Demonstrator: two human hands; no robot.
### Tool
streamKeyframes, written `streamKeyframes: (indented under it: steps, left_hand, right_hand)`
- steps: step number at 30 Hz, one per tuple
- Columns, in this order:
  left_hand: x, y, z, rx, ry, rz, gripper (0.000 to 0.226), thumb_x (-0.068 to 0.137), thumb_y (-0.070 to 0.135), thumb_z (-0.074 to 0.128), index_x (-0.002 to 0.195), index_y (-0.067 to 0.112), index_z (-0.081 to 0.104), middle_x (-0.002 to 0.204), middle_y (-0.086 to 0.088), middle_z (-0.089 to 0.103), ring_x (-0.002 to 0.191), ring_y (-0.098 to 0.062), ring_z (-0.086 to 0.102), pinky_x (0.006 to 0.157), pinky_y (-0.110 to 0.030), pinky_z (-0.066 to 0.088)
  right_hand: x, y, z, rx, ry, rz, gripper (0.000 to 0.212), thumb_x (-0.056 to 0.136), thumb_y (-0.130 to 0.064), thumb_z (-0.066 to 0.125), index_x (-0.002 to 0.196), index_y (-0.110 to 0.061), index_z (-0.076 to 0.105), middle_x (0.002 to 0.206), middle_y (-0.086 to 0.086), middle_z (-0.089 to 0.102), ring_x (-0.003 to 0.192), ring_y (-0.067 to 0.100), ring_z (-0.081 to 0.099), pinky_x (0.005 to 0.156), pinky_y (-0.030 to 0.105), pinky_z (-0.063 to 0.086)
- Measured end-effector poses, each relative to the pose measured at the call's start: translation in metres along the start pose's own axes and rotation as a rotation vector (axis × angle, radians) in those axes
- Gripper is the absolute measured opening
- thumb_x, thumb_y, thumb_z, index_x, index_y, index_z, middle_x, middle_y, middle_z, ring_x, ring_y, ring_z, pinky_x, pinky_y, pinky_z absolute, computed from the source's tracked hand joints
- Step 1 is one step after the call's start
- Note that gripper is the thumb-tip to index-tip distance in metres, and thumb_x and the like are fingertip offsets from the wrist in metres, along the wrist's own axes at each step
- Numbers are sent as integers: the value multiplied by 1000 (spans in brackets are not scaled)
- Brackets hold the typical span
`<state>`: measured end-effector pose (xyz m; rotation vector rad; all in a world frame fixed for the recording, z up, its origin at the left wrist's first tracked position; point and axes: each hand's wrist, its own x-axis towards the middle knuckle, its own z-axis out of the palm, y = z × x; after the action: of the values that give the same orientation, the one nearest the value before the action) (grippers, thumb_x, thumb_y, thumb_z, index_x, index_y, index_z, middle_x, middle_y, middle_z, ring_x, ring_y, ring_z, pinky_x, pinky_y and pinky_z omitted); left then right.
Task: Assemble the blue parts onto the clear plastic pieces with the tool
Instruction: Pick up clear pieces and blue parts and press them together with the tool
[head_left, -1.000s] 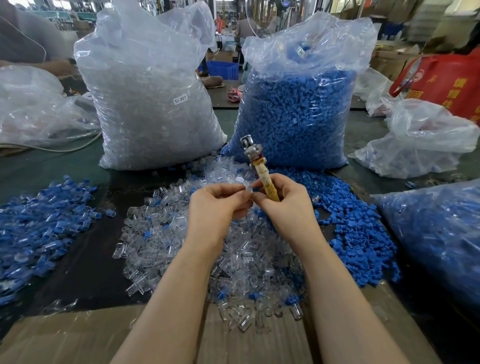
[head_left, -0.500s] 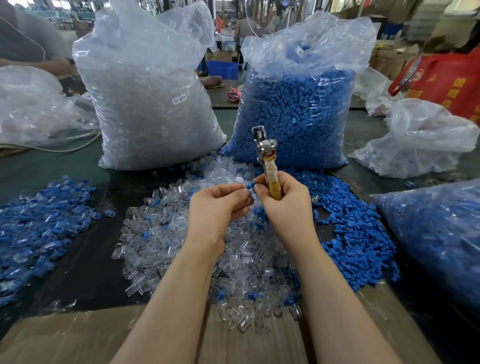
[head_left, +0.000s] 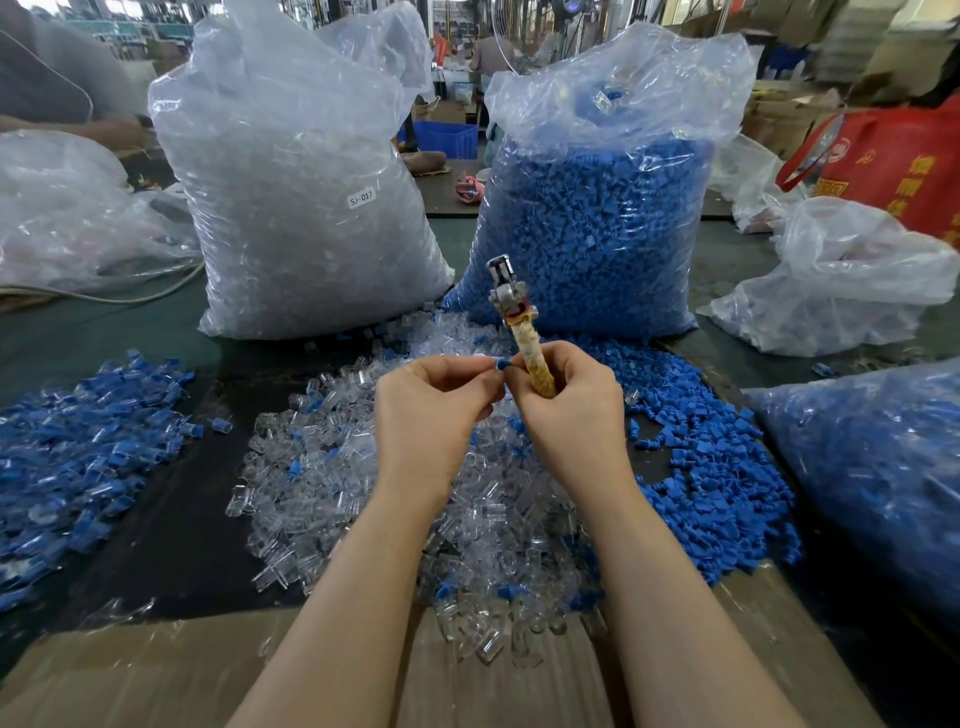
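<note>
My right hand grips the tool by its yellowish wrapped handle, metal head pointing up and away. My left hand pinches a small piece at its fingertips, where a blue part shows between the two hands. Whether a clear piece is pinched with it is hidden by the fingers. Both hands hover over a heap of clear plastic pieces. Loose blue parts lie in a heap to the right.
A pile of blue-and-clear pieces lies at the left. Behind stand a big bag of clear pieces and a big bag of blue parts. More plastic bags sit at the right, cardboard at the near edge.
The tool's head has swung a little left and right while my right hand stayed put. A blue part has come into view at my left fingertips.
</note>
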<state>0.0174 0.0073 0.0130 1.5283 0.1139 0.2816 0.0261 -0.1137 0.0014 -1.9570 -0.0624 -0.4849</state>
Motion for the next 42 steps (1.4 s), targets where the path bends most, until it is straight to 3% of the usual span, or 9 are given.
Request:
streamKeyframes:
  steps: [5,14,17,21,26,30,33,35,42]
  left_hand:
    - [0,-1,1,117,30,90,13,78,12,81,80,24,76,73,2,75,74,-17,73,74,-39,62]
    - [1,-4,-2,71,38,52,13,81,7,77,80,19,73,70,2,74,71,-15,73,67,-24,59]
    - [2,-2,-5,-27,18,28,14,83,3,75,79,15,71,66,2,73,66,-11,71,62,-18,56]
    - [4,-1,-7,-118,15,16,14,84,-1,72,80,13,70,62,2,71,62,-9,69,61,-18,55]
    - [6,1,-10,-144,32,32,14,84,-2,71,79,12,70,60,3,70,58,-5,67,59,-16,55]
    - [6,0,-11,-97,40,39,13,82,1,75,79,12,71,62,2,72,61,-7,69,59,-17,55]
    - [6,-2,-9,-37,34,37,15,80,3,77,75,16,72,64,2,73,64,-11,71,60,-18,55]
    - [5,-3,-6,14,24,42,17,80,4,78,74,19,73,66,1,73,65,-12,72,61,-19,56]
    - [3,-3,-6,137,-1,63,13,80,9,80,76,21,74,69,3,74,68,-13,73,68,-29,59]
  right_hand:
    - [2,-3,-4,75,-68,30,10,90,-21,68,81,-25,64,54,-20,57,48,-1,46,49,15,34]
    - [3,-5,-16,69,-221,92,16,91,-16,61,86,-30,65,72,-4,66,61,5,55,60,25,48]
    - [6,1,-27,22,-245,109,14,91,-16,61,86,-29,63,70,-9,60,61,3,52,59,21,45]
    - [7,6,-35,-44,-348,114,12,91,-15,60,87,-25,60,75,1,57,67,16,49,65,34,43]
    - [7,9,-33,-168,-471,108,8,89,-17,63,91,-24,59,73,-4,57,55,8,45,58,30,39]
    - [6,9,-25,-134,-331,48,7,91,-21,63,88,-17,60,70,0,58,60,11,46,60,34,43]
    - [4,6,-18,-18,-228,-12,11,92,-22,65,83,-20,59,57,-15,52,52,3,43,50,15,34]
    - [4,3,-14,25,-198,-58,10,92,-20,66,84,-19,60,59,-19,54,54,1,46,52,11,35]
    - [3,3,-10,-46,-186,-109,10,90,-22,69,86,-17,62,63,-8,55,55,4,45,52,19,37]
